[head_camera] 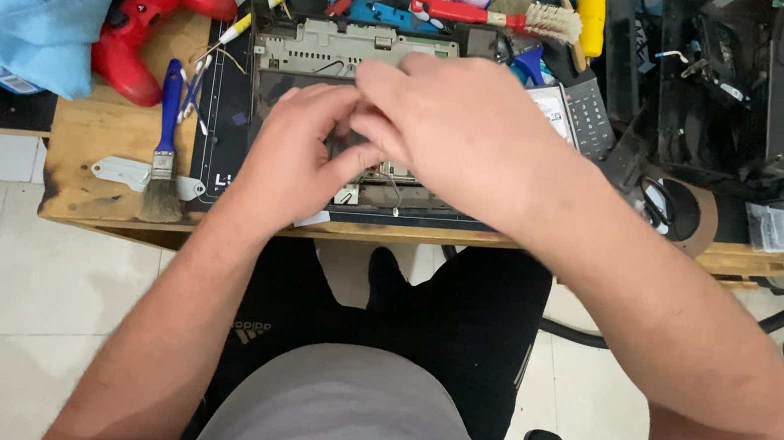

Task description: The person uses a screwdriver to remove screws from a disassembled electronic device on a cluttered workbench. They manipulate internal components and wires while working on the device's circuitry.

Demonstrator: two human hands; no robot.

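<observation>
Both of my hands rest over an opened electronic device [333, 51], a beige metal-shielded board lying on a dark work mat [222, 127]. My left hand [294, 162] presses on the device's near edge with its fingers curled. My right hand [460, 128] crosses above it, fingertips meeting the left hand's fingers over the middle of the board. What the fingers pinch is hidden beneath the hands.
A red game controller [152, 12], a blue cloth [24, 25] and a blue-handled paintbrush [165, 145] lie at left. A red-handled brush [499, 17] and a yellow tool handle [591, 9] sit behind. Black device parts [753, 86] crowd the right. The wooden table edge [111, 208] is near.
</observation>
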